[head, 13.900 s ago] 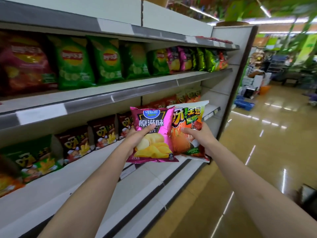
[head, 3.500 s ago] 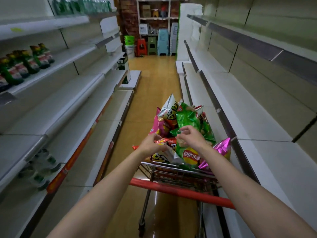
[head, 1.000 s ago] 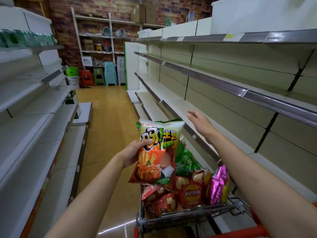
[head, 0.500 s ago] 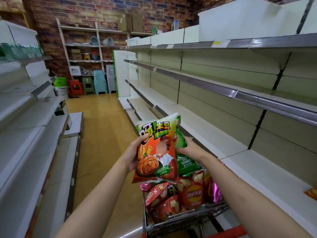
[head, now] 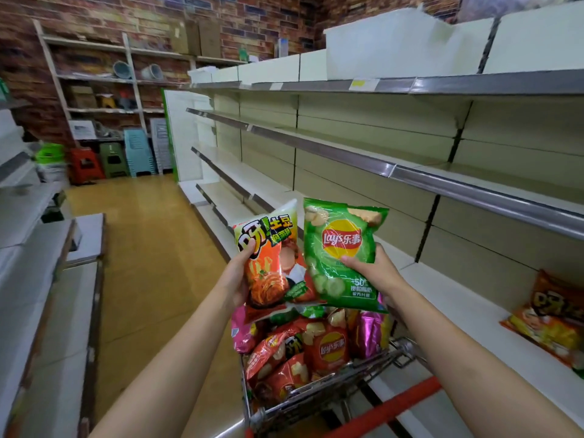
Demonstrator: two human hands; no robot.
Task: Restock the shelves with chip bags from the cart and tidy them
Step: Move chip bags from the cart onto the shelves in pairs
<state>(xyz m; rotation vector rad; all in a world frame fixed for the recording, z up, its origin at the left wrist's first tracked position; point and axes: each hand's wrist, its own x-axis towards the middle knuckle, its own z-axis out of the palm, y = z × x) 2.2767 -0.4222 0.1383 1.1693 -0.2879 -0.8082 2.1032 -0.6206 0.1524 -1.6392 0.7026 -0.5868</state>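
A: Listing the head view, item one: what does each hand have?

B: Left hand (head: 235,279) grasps an orange chip bag (head: 273,263) by its left edge, thumb across the front. Right hand (head: 373,270) grasps a green chip bag (head: 339,254), thumb laid on the front, fingers behind. Both bags upright, side by side, edges touching or overlapping, raised above the cart (head: 319,396).

A: Item two, the cart?

B: Wire basket, red handle (head: 385,409) nearest the person. Contents: red chip bags (head: 325,346), pink bags (head: 368,333) at either side, piled to the rim. It stands just beside the right-hand shelves (head: 442,181).

A: Item three, shelf stock?

B: On the lower right shelf, one orange bag on the shelf (head: 550,324), lying tilted near the frame's edge, well apart from the held bags. The other tiers in view carry nothing I can make out.

A: Remainder?

B: Left-hand shelving (head: 34,248) across the aisle; stacked stools (head: 110,159) at the far end before a brick wall (head: 94,14) with a storage rack (head: 94,77).
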